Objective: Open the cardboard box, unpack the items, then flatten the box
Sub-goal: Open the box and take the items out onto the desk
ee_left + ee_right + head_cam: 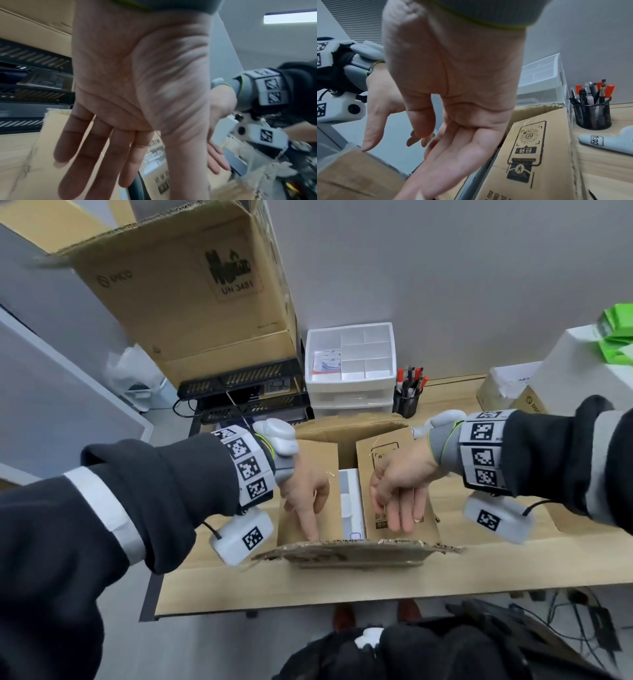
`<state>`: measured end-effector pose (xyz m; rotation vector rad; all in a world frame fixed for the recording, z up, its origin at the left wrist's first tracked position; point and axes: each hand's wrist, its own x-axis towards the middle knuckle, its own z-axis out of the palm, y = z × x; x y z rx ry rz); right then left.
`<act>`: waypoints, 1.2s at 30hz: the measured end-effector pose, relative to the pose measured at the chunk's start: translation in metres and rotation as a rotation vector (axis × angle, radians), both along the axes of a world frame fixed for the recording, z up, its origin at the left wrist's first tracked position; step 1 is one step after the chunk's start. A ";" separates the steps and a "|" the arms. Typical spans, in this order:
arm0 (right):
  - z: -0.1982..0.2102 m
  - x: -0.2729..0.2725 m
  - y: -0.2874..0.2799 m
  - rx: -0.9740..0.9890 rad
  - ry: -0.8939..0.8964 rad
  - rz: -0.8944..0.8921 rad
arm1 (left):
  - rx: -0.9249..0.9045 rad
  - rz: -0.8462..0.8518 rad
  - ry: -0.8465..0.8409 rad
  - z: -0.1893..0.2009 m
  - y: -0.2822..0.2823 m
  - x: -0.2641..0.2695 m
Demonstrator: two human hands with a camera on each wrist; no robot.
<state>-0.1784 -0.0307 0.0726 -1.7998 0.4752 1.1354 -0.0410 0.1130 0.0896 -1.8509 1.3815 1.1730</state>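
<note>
1 cardboard box point(356, 553) is sitting on the wooden desk point(308, 583), its 2 inner flaps lying nearly shut with a gap between them. 1 white item point(351, 508) is showing through that gap. The left hand point(305, 491) is hanging over the left flap point(310, 474), fingers straight and loose, 1 fingertip touching the flap near the front edge, holding nothing. The right hand point(399, 487) is hovering over the printed right flap point(390, 460) with its fingers extended downward, gripping nothing. Behind the box, 1 white drawer organiser point(349, 364) and 1 black mesh pen cup point(406, 404) are standing, with 1 large open carton point(191, 285) further left
</note>
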 end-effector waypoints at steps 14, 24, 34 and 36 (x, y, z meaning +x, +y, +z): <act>-0.068 -0.001 0.004 -0.063 -0.096 -0.289 | -0.195 -0.219 0.019 -0.085 0.014 -0.044; -0.095 0.001 0.003 -0.023 -0.142 -0.391 | -0.166 -0.365 -0.033 -0.124 0.016 -0.064; -0.078 0.016 0.016 -0.081 -0.123 -0.052 | -0.217 -0.211 -0.062 -0.096 0.005 -0.062; -0.072 0.017 0.023 -0.161 -0.123 0.061 | -0.208 -0.187 -0.083 -0.091 0.005 -0.059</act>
